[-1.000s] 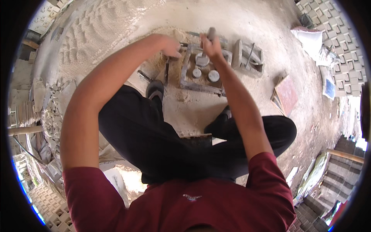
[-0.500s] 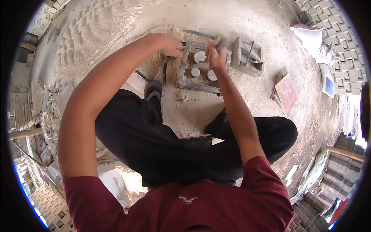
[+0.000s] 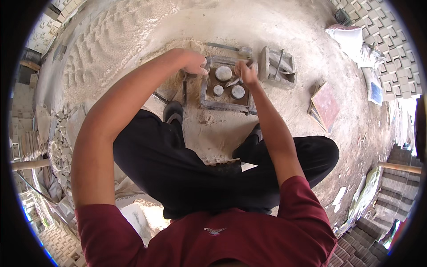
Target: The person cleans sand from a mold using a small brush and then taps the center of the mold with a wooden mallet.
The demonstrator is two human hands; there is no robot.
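Observation:
A square grey mould frame (image 3: 222, 107) lies on the dusty ground, with several pale round discs (image 3: 238, 92) inside. My right hand (image 3: 246, 73) closes around a small tool (image 3: 234, 82) over the frame's right part. The tool's light flat end points down-left among the discs, and a dark end pokes out above my fist; its exact kind is unclear. My left hand (image 3: 195, 64) is beside the frame's upper left corner, its fingers apart and nothing visible in them. A long-handled metal tool (image 3: 224, 46) lies just beyond the frame.
Right of the frame stands a grey trough (image 3: 267, 66) with a bar across it. Farther right are a reddish board (image 3: 327, 107) and white sacks (image 3: 349, 40). Loose sand (image 3: 115, 40) spreads at the far left. Stacked blocks (image 3: 396, 71) line the right side. My shoes (image 3: 174, 111) flank the near ground.
My right hand has moved slightly down and left, away from the long-handled tool, further over the discs. My left hand has shifted slightly down in the picture, as the view itself moved.

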